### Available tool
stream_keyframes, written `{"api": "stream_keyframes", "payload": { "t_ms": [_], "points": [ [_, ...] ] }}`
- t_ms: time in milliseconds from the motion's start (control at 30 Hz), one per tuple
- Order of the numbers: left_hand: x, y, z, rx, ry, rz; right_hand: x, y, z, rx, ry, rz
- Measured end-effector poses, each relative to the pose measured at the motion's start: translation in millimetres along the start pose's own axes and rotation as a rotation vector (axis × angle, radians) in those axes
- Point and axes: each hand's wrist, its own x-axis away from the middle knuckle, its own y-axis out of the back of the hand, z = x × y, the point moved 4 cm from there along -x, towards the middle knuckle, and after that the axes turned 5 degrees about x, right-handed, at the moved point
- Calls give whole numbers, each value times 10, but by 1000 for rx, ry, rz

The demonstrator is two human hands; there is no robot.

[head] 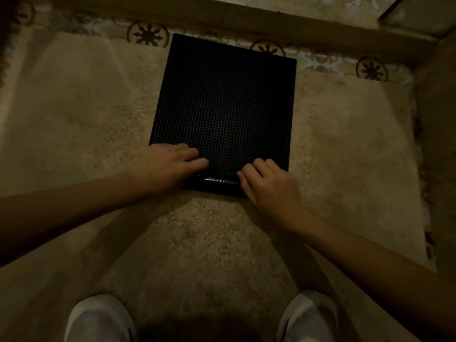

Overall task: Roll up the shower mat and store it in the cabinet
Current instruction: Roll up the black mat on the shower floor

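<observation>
A black rubber shower mat (225,99) with a fine grid surface lies flat on a beige shaggy rug, a little tilted. Its near edge is curled over into a short, tight roll (217,181) that shines faintly. My left hand (170,166) grips the left end of that roll, fingers curved over the top. My right hand (266,183) holds the right end the same way. Both forearms reach in from the bottom corners. No cabinet is in view.
The beige rug (93,124) covers most of the floor. Patterned floor tiles (148,34) run along its far edge below a dark step or ledge (246,18). A wall or panel (436,144) rises at the right. My knees in light trousers (98,319) show at the bottom.
</observation>
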Motion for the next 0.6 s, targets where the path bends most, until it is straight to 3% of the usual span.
{"api": "stream_keyframes", "payload": {
  "t_ms": [200,300,433,600],
  "points": [
    [174,-299,-292,-116,295,-27,-135,-6,-124,-167,-83,74],
    [140,-371,-223,-184,265,-39,-163,-3,-111,-92,-70,57],
    [-2,-367,-114,-225,238,-44,-111,4,-8,35,-185,-37],
    [-190,-250,14,-214,193,-99,-55,-67,-14,56,-79,-84]
  ]
}}
